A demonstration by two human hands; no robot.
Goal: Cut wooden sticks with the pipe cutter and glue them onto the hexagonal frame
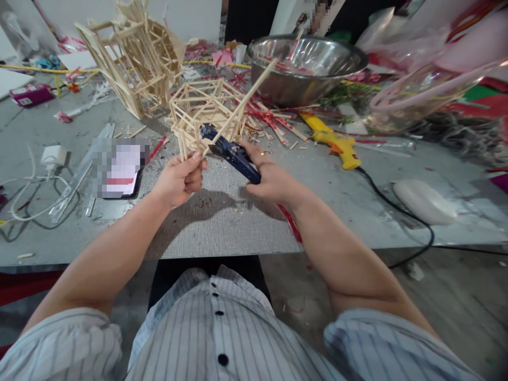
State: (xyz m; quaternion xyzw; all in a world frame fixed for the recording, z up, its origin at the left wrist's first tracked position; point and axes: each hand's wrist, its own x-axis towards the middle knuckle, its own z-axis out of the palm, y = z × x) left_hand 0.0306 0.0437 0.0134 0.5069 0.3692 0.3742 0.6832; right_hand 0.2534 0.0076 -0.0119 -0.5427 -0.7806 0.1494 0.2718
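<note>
My left hand (179, 179) is closed in a pinch on a long thin wooden stick (242, 108) that slants up to the right. My right hand (266, 177) grips a dark blue cutting tool (232, 152), whose jaws meet the stick just above my left fingers. Right behind both hands lies a small frame (202, 108) built of several wooden sticks. A taller stick structure (135, 55) stands farther back on the left.
A phone (119, 168) lies left of my hands, with a white charger (53, 157) and cables beyond. A yellow glue gun (333, 142) with a black cord lies right. A steel bowl (305, 66) and a clear plastic container (420, 90) stand behind. Stick scraps litter the grey table (222, 222).
</note>
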